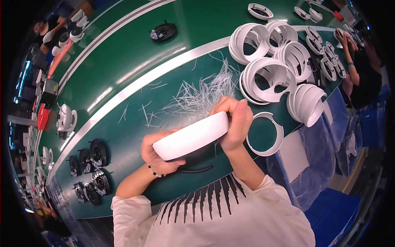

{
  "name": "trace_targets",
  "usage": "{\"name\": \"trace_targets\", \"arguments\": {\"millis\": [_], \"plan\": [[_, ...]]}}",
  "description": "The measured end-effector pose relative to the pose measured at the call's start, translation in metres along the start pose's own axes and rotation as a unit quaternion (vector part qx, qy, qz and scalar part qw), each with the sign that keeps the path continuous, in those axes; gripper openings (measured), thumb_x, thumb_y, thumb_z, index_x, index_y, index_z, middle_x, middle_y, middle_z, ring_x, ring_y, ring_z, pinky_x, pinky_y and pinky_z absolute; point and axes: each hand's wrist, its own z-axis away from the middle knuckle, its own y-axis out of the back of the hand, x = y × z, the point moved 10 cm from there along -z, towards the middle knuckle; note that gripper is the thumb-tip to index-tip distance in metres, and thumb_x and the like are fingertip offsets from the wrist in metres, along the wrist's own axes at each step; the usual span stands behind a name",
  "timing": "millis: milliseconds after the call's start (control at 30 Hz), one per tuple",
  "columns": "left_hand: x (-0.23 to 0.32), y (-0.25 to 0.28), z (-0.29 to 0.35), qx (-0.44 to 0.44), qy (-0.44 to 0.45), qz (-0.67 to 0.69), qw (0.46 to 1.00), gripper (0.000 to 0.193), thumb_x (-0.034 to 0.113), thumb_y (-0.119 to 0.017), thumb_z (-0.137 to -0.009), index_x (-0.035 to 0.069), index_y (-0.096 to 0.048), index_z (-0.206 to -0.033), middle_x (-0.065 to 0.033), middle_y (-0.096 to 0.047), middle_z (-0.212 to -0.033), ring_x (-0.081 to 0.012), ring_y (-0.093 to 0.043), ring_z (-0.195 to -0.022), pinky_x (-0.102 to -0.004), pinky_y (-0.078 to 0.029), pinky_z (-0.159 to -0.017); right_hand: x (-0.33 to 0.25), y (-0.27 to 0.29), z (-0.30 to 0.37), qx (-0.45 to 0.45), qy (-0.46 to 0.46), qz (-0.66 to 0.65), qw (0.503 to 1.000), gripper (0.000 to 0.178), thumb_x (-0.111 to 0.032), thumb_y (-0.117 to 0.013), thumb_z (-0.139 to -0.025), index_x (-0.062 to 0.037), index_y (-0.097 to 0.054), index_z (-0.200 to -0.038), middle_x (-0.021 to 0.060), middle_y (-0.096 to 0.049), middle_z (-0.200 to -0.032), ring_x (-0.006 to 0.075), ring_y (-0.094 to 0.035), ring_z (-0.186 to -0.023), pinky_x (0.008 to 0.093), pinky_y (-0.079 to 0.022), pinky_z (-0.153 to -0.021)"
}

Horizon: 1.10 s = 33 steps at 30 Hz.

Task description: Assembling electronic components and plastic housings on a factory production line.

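Note:
Between my two hands is a round white plastic housing [191, 136], held tilted with its smooth outer wall facing up and its right end higher. My left hand [158, 154] grips the left end, thumb at the lower edge. The right end is wrapped by my right hand [235, 121], its thumb pointing up. A dark strip shows along the housing's lower side; the rest of its inside is hidden. Just right of my right hand lies a single white plastic ring [266, 134]. Beneath the housing a short black tube [196, 169] rests on the green table [135, 136].
Beyond my hands spreads a pile of thin clear plastic strips [205, 92]. Stacked white rings [267, 80] stand at the right. Several black coiled parts [98, 152] sit at the left. A conveyor [123, 53] runs behind, carrying a black part [163, 31]. A co-worker [362, 66] is at far right.

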Motion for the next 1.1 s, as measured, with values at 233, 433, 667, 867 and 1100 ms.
{"name": "trace_targets", "arguments": {"millis": [233,433,667,867,1100], "plan": [[-0.010,0.023,0.001,0.136,0.075,-0.003,0.988,0.062,0.034,-0.076,-0.065,-0.006,-0.046,-0.101,-0.0086,-0.057,-0.088,-0.0119,-0.055,-0.075,-0.0215,-0.042,-0.063,-0.014,-0.009,-0.003,-0.055,-0.006,0.014,0.998,0.039,-0.028,-0.037,-0.088,0.0060,-0.055,-0.083,0.0127,-0.055,-0.077,0.0147,-0.049,-0.067,0.0229,-0.037,-0.060],[0.001,0.012,-0.020,0.065,0.085,-0.018,0.994,0.054,0.030,-0.078,-0.062,-0.004,-0.051,-0.094,-0.0096,-0.060,-0.079,-0.0126,-0.058,-0.068,-0.0215,-0.043,-0.059,-0.006,-0.004,0.008,-0.056,-0.049,-0.066,0.995,0.056,-0.035,-0.074,-0.065,0.0077,-0.054,-0.096,0.0093,-0.056,-0.084,0.0135,-0.052,-0.074,0.0219,-0.040,-0.065],[0.013,0.010,-0.024,0.079,0.052,-0.013,0.995,0.042,0.017,-0.074,-0.060,-0.004,-0.052,-0.090,-0.0078,-0.060,-0.069,-0.0125,-0.058,-0.058,-0.0201,-0.042,-0.051,-0.017,-0.003,0.005,-0.093,-0.006,0.003,0.996,0.056,-0.032,-0.076,-0.064,0.0100,-0.054,-0.095,0.0099,-0.055,-0.079,0.0134,-0.051,-0.068,0.0210,-0.041,-0.059],[0.002,0.000,-0.053,-0.057,0.153,-0.089,0.983,0.035,0.016,-0.072,-0.062,-0.001,-0.055,-0.088,-0.0093,-0.061,-0.071,-0.0147,-0.061,-0.061,-0.0215,-0.045,-0.054,0.003,0.001,0.012,-0.085,-0.057,-0.075,0.992,0.053,-0.028,-0.072,-0.070,0.0113,-0.052,-0.101,0.0112,-0.054,-0.088,0.0131,-0.051,-0.076,0.0211,-0.042,-0.064],[-0.007,0.008,-0.072,-0.052,0.142,-0.128,0.980,0.038,0.016,-0.070,-0.065,-0.002,-0.056,-0.097,-0.0113,-0.061,-0.080,-0.0176,-0.061,-0.070,-0.0245,-0.046,-0.064,0.016,0.006,0.010,-0.055,-0.135,-0.016,0.989,0.048,-0.015,-0.066,-0.075,0.0069,-0.048,-0.113,0.0135,-0.051,-0.107,0.0188,-0.053,-0.094,0.0277,-0.043,-0.081]]}}
